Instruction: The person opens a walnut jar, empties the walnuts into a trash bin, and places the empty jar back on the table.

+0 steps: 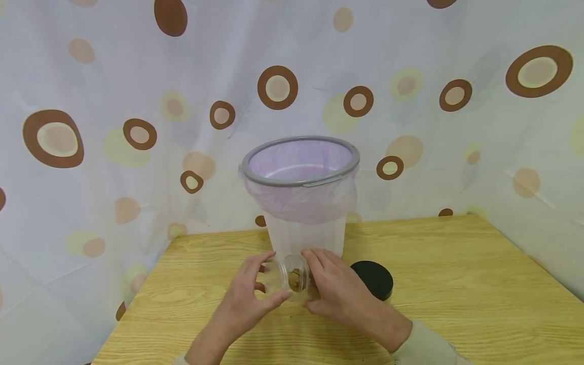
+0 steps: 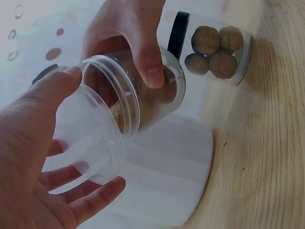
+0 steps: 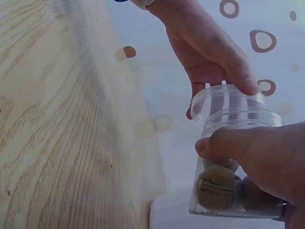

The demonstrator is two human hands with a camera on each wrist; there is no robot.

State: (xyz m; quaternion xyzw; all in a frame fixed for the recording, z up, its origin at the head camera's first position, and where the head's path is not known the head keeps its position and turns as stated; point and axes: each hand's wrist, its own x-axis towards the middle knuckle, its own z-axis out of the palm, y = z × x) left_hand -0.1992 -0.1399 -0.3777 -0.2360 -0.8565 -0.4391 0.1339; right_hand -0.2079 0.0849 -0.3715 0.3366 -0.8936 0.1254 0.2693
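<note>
My left hand (image 1: 248,286) holds a clear plastic cup-like piece (image 2: 97,143) between thumb and fingers; I cannot tell whether it is a lid or a jar. Its rim faces the open mouth of a clear jar (image 2: 178,78), close against it. That jar is gripped by my right hand (image 1: 335,281), the thumb across its side. Brown walnuts (image 3: 219,188) show through the wall in the right wrist view. Just right of the right hand stands a second clear jar (image 2: 245,52) with a black lid (image 1: 371,280), also with several walnuts inside.
Behind the hands stands a white bin (image 1: 305,235) with a grey rim (image 1: 248,170) and a purple liner (image 1: 301,203). A wooden table (image 1: 456,284) lies underneath. A spotted curtain (image 1: 296,45) surrounds the table at the back and sides.
</note>
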